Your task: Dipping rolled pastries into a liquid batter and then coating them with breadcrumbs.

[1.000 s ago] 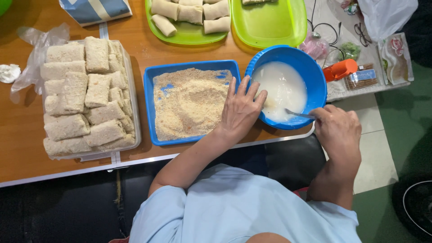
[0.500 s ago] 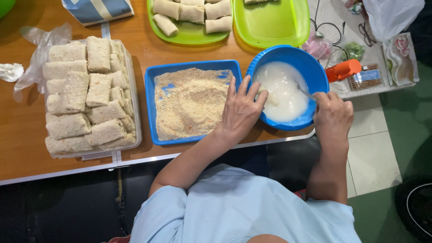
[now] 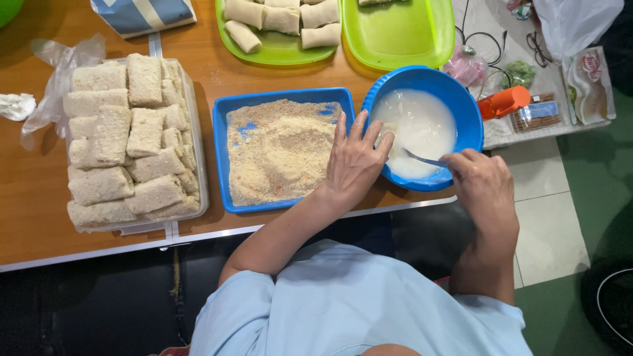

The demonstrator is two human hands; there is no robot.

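A crumpled white tissue (image 3: 16, 105) and a clear plastic bag (image 3: 62, 69) are seen at the far left of the wooden table (image 3: 198, 66), with a blue-and-white pouch (image 3: 142, 13) at the far edge. Next, a clear container (image 3: 198, 165) is packed with breaded rolls (image 3: 125, 151). Right of it, a blue rectangular tray (image 3: 221, 165) is filled with breadcrumbs (image 3: 280, 151). Beyond it, a green plate (image 3: 264, 53) carries plain uncoated rolls (image 3: 280, 16), and a second green plate (image 3: 395, 33) is mostly bare. The left hand (image 3: 353, 165) is laid flat, fingers spread, across the tray's right edge and against the near-left rim of the blue round bowl (image 3: 461, 105); nothing is gripped, the bowl is only steadied. White batter (image 3: 422, 122) is held in the bowl, just right of the tray at the table's near edge. The right hand (image 3: 481, 184) is closed on a metal utensil handle (image 3: 422, 158), tip sunk in the batter. Compared with half a second ago, the right hand is drawn nearer and off the rim, handle now exposed; stirring is judged ongoing, no roll dipped. An orange item (image 3: 504, 102) and packets (image 3: 587, 86) lie far right.
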